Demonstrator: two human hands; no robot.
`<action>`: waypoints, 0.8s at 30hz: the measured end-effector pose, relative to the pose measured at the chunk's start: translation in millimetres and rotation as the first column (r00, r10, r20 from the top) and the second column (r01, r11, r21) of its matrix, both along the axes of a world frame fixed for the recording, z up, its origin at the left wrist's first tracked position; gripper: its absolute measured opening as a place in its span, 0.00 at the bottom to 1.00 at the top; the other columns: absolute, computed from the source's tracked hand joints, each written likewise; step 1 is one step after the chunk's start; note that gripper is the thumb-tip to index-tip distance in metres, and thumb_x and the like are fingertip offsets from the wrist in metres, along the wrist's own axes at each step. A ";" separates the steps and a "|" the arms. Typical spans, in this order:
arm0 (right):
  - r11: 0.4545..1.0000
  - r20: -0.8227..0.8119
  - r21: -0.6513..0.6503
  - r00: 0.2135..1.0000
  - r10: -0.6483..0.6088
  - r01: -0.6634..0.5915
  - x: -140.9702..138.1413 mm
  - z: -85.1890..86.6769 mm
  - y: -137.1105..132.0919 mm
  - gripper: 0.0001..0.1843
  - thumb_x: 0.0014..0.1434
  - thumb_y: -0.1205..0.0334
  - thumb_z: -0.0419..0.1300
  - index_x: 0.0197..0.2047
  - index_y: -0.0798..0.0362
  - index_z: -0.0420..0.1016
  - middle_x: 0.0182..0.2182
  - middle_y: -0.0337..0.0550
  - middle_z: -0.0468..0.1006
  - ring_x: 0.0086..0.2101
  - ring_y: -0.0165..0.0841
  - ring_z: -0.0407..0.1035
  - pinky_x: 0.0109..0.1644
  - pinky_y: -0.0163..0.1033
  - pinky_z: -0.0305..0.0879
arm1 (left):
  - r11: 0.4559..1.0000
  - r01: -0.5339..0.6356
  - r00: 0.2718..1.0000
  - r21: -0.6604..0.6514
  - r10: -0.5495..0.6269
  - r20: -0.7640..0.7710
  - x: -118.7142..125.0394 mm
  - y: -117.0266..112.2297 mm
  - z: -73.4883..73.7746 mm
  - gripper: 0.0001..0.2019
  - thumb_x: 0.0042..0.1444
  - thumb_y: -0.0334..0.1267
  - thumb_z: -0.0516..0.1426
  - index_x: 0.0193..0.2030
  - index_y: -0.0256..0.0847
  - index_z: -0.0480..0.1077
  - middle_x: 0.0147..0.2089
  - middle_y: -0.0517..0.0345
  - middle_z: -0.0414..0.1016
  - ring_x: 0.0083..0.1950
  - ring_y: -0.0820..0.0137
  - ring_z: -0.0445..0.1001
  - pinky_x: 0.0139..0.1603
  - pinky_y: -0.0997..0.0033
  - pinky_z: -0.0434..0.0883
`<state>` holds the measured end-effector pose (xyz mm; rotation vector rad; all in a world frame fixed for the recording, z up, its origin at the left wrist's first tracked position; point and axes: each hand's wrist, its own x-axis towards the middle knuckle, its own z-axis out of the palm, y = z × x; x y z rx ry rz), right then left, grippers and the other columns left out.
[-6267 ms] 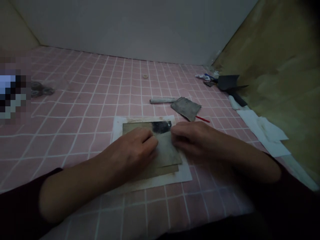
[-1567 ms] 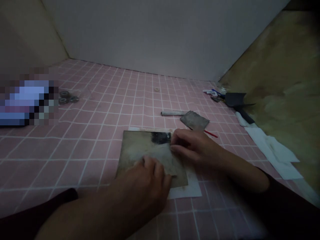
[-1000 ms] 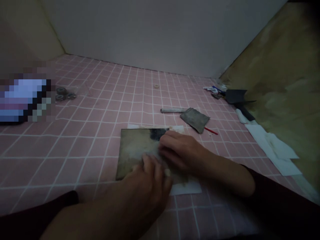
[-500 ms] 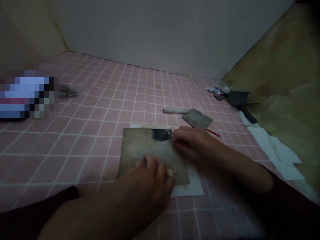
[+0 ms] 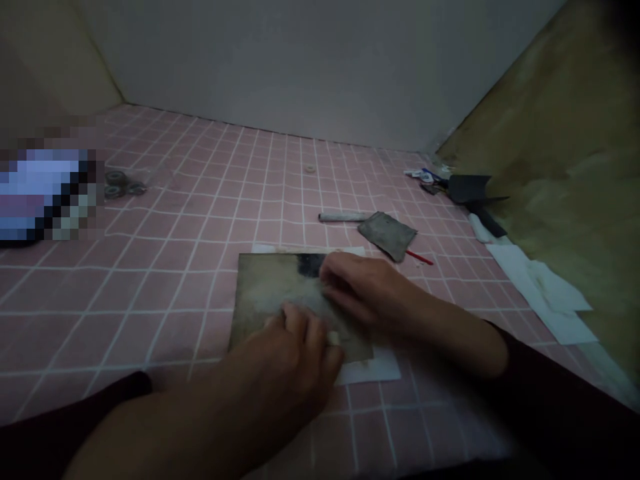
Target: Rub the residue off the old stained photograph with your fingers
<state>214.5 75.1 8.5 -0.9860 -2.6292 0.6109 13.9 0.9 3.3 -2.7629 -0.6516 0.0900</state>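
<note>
A worn grey-brown sheet lies flat over white paper, with a black patch at its top edge. My left hand rests on the sheet's lower middle, fingers curled inward. A small pale bit shows by its fingertips, too unclear to name. At the black patch, my right hand is closed with the fingertips together, covering the patch's right end. Whatever its fingers hold is hidden, and the lower fingers are blurred.
Behind the sheet are a grey square pad, a pale tube-like stick and a red stick. Folded white papers and a black angular object lie right. Tape-like rolls and a blurred-out screen stand left.
My right hand has moved left along the sheet's top edge and now covers more of the black patch. My left hand stays in place on the sheet. The whole view has shifted slightly.
</note>
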 end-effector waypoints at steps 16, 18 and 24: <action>0.996 0.011 0.086 0.999 -0.030 0.029 1.6 -4.7 5.9 0.07 0.62 0.71 0.54 0.32 0.55 0.68 0.32 0.43 0.70 0.33 0.32 0.65 0.38 0.36 0.58 | 0.997 -0.022 0.999 0.080 0.018 0.048 1.6 0.2 -0.1 0.07 0.58 0.34 0.50 0.40 0.38 0.67 0.39 0.44 0.77 0.38 0.58 0.76 0.30 0.63 0.72; 0.994 0.031 0.088 0.997 -0.068 0.065 4.3 -4.2 7.8 0.07 0.60 0.72 0.55 0.31 0.54 0.66 0.30 0.41 0.70 0.32 0.31 0.64 0.38 0.37 0.57 | 0.997 -0.017 0.999 0.080 0.015 0.030 1.6 0.5 -0.1 0.08 0.58 0.34 0.50 0.42 0.37 0.68 0.41 0.42 0.77 0.40 0.57 0.77 0.30 0.62 0.72; 0.996 -0.078 0.089 0.997 0.012 -0.004 -3.4 -9.5 5.5 0.06 0.62 0.71 0.53 0.33 0.53 0.63 0.31 0.40 0.69 0.32 0.31 0.63 0.37 0.36 0.57 | 0.996 -0.002 0.999 0.085 -0.002 0.044 0.7 0.3 -0.4 0.08 0.56 0.32 0.50 0.40 0.37 0.69 0.40 0.43 0.77 0.38 0.57 0.76 0.30 0.61 0.73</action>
